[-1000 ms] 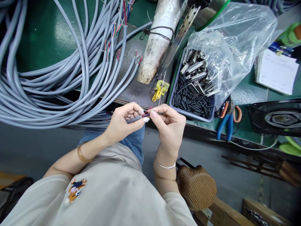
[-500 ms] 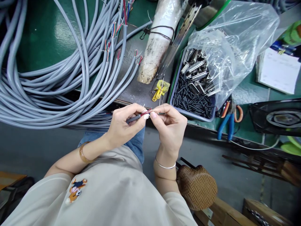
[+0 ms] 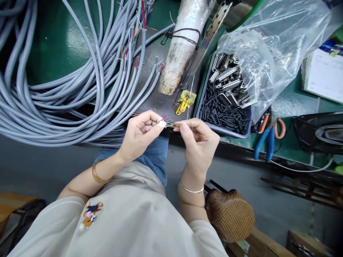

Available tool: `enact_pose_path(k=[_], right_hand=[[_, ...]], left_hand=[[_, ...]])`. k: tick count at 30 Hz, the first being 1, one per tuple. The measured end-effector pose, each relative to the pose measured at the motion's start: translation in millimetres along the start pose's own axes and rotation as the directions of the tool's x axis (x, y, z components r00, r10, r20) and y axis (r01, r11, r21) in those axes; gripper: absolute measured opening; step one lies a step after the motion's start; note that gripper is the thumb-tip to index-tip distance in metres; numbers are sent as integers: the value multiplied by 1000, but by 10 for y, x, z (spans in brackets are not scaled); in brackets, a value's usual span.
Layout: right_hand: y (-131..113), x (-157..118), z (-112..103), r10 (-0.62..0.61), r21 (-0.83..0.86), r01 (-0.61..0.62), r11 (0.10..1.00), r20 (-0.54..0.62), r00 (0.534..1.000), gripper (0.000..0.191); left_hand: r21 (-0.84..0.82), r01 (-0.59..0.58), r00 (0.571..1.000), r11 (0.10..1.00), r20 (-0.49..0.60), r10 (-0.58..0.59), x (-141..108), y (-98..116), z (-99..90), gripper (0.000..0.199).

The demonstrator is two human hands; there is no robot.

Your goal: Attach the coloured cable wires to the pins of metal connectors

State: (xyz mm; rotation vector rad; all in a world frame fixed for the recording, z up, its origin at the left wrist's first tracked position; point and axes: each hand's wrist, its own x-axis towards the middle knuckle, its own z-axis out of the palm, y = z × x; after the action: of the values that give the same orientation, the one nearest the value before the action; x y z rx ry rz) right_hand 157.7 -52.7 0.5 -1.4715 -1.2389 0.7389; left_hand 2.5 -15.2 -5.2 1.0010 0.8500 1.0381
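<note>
My left hand pinches the end of a cable between thumb and fingertips, by the table's front edge. Thin coloured wires, red, blue, green and orange among them, fan out from that grip. My right hand is closed, with its thumb and forefinger pinched on the wires' tips. A thin pale strand rises beside the right fingers. Beyond the hands lies a pile of grey cables, several with stripped ends showing coloured wires. Small yellow-handled tools lie just past my right hand.
A blue-grey basket at the right holds short black tubes and metal connectors, partly under a clear plastic bag. Blue-handled pliers lie by the edge. A wrapped white roll stands behind. A brown stool is below right.
My right hand has drawn slightly away to the right. More coloured wires now show spread between the fingertips, where mostly red showed before. The view has shifted a little.
</note>
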Motion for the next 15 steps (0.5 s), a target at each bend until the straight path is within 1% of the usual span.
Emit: enact_pose_path(k=[5,9,12,15], right_hand=[[-1,-10,32,9,18,-10,1000,52,999,13],[-19,-3,49,15,10,-16,1000,72,997,10],[-31,-2,61,8,-9,-7,1000,65,998,12],[-33,-13,80,-34,-45,36,998,37,999,13]], left_hand=[[-21,-2,1000,1000,10,2,-4,-17,4,29],[2,-16,1000,1000,16,16,-12,-19,20,28],[65,-33,999,997,14,32,-32,-42,24,28],[182,-121,993,976,12,121,-55,-83,17,21]])
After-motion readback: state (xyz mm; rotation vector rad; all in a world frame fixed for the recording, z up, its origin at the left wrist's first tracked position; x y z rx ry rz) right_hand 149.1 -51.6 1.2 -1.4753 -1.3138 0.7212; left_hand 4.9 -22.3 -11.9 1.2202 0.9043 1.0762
